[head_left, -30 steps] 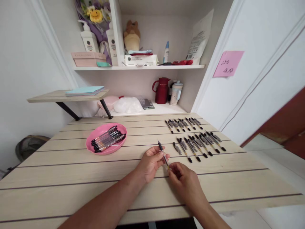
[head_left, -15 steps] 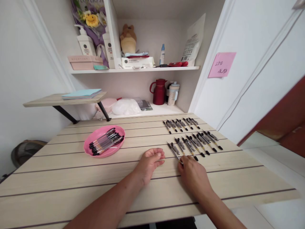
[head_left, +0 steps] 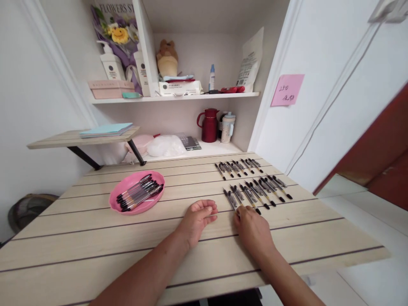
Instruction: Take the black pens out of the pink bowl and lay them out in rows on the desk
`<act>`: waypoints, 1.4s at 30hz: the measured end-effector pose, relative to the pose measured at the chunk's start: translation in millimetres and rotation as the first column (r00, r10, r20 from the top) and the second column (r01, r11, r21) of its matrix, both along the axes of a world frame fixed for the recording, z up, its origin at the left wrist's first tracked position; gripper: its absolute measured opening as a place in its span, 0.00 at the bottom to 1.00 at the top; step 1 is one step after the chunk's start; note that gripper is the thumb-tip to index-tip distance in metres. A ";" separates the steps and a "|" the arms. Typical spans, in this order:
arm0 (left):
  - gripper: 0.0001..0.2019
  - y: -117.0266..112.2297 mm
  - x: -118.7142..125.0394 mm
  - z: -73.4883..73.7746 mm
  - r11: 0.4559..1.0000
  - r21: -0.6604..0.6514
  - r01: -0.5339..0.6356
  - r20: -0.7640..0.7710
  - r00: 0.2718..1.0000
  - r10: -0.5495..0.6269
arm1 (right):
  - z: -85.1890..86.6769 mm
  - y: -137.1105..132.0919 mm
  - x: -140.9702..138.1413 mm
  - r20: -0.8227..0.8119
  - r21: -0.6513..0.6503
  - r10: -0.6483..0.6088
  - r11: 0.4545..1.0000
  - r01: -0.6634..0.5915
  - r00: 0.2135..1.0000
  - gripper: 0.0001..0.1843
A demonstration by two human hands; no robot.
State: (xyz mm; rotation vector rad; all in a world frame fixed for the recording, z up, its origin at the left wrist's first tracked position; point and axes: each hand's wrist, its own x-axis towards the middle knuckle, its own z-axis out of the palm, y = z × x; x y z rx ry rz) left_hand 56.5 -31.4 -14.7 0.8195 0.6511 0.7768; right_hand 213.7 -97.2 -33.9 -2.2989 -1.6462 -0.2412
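My right hand (head_left: 251, 227) rests on the wooden table (head_left: 95, 238) with its fingertips touching the near end of a black pen (head_left: 230, 199), the leftmost of a row of several pens (head_left: 258, 191). My left hand (head_left: 198, 217) lies beside it, palm up, fingers loosely curled with nothing in them. A second row of pens (head_left: 237, 166) lies farther back. A pink dish (head_left: 118, 207) to the left holds several more black pens (head_left: 140, 196).
A red jug (head_left: 209, 124) and a pale cup (head_left: 226, 126) stand on the lower shelf behind the table. Bottles, a box and a plush toy fill the upper shelf. A small raised shelf (head_left: 63, 138) with a blue book juts out at left. A pink note (head_left: 287, 89) hangs on the right wall.
The pen held up between both hands a second ago now lies at the left end of the near row. My left hand let go and rests empty.
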 end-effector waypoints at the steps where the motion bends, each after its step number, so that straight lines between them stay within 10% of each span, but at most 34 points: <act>1: 0.11 0.4 0.0 -0.3 1.000 0.001 0.000 0.000 1.000 0.000 | 0.7 0.6 -0.1 -0.001 0.004 0.000 1.000 0.000 1.000 0.09; 12: 0.14 1.3 -4.1 1.2 0.993 0.077 0.091 -0.049 0.995 -0.087 | 7.8 -36.2 -27.0 -0.030 0.077 0.149 0.986 -0.146 0.988 0.11; 16: 0.14 8.2 -10.8 11.3 0.940 0.331 0.083 -0.249 0.969 0.002 | 1.4 -46.5 -38.2 -0.024 0.095 0.233 0.969 -0.230 0.972 0.11; 18: 0.14 18.7 -23.1 22.4 0.832 0.550 0.070 -0.387 0.904 0.181 | 1.4 -46.9 -38.6 -0.028 0.102 0.236 0.967 -0.232 0.971 0.11; 21: 0.14 41.9 -56.8 44.6 0.575 0.786 0.228 -0.577 0.606 0.548 | 3.7 -45.6 -36.9 -0.035 0.100 0.234 0.968 -0.230 0.972 0.10; 23: 0.13 58.3 -84.9 57.8 0.509 0.763 0.399 -0.629 0.272 0.728 | 5.1 -44.7 -36.3 -0.042 0.093 0.241 0.967 -0.237 0.970 0.10; 25: 0.09 71.7 -110.4 66.2 0.618 0.626 0.476 -0.674 -0.069 0.736 | 5.5 -44.0 -36.1 -0.050 0.084 0.248 0.966 -0.244 0.967 0.10; 28: 0.05 83.1 -134.6 68.9 0.742 0.485 0.463 -0.751 -0.213 0.624 | 4.6 -42.6 -36.0 -0.061 0.077 0.248 0.967 -0.243 0.967 0.11; 38: 0.08 86.0 -141.1 74.4 0.737 0.514 0.438 -0.768 -0.148 0.623 | -3.3 -42.6 -32.7 -0.168 0.122 0.271 0.960 -0.253 0.948 0.11; 41: 0.09 66.9 -119.6 84.8 0.686 0.627 0.369 -0.756 0.078 0.650 | 6.3 -33.4 -31.9 -0.351 0.151 0.325 0.945 -0.289 0.878 0.15; 42: 0.09 58.3 -108.1 86.8 0.704 0.649 0.290 -0.760 0.288 0.582 | 13.1 -26.6 -32.0 -0.435 0.178 0.354 0.935 -0.306 0.828 0.16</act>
